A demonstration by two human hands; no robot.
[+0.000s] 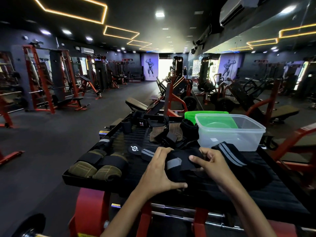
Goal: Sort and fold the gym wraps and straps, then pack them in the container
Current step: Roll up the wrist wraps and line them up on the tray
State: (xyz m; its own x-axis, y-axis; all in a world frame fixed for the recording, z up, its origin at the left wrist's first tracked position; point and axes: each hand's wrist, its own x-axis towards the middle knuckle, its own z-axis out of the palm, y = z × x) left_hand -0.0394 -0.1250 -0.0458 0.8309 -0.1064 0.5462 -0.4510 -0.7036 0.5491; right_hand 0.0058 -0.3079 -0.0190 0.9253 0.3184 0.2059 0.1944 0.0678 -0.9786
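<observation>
Both hands on one black wrap (183, 165), low centre of frame, on the ribbed black platform (239, 202) of a red machine. Left hand (159, 170) clamps the wrap's left side: fingers curled over the top edge, thumb pressed low near the platform. Right hand (211, 161) pinches the right side, thumb laid across the top, fingers tucked behind. The grey stripe shows between the two hands. Wrap looks bunched and partly folded, its long axis running roughly left-right across the frame, so each hand holds one end; my read is a fold or roll in progress. Clear container (230, 132) sits right of centre, above and right of the hands, open, looks empty, with the green lid (205, 114) tucked behind it. The right hand is nearer, so a drop-in would go up-right from there. A second striped wrap (230, 153) lies just beside the right hand, draped up against the container's near wall. Left of the hands: olive grip pads (97, 166) already lined up in a row, lower left of the platform. Further back, centre frame: unsorted straps (164, 134), brown and black, in a loose heap. Judgement: early in the task, with nothing packed yet. Risk: the fold springs open on release.
</observation>
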